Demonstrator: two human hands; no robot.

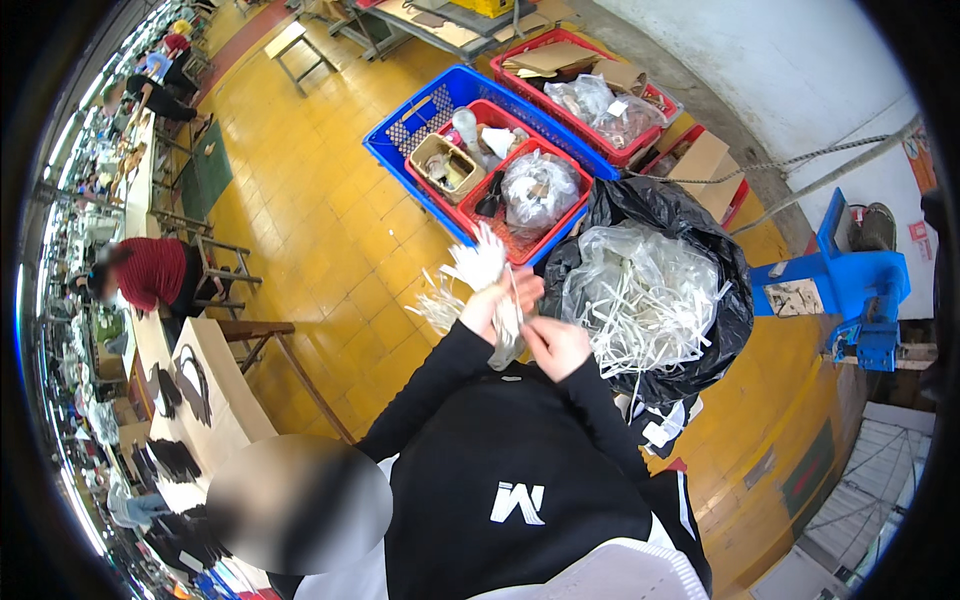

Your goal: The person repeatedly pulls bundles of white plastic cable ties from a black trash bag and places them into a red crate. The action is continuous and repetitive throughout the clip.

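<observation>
My left hand [490, 303] is wrapped round a bundle of thin white strips [478, 258], whose loose ends fan out above and to the left. More of the bundle hangs below the fingers. Close against its right side, my right hand [560, 348] is closed, thumb and fingertips pinching at the strips; the exact grip is small and partly hidden. To the right of my hands, a black plastic bag [733, 305] stands wide at the mouth. Inside it are clear plastic [640, 255] and a heap of similar loose white strips [645, 325].
Ahead, a blue crate [400, 125] holds red baskets [530, 245] with plastic-wrapped items. Another red crate [540, 42] stands behind it. A blue metal stand [830, 275] is at right. At left are a table [235, 390] with dark pieces and a seated person in red [160, 272].
</observation>
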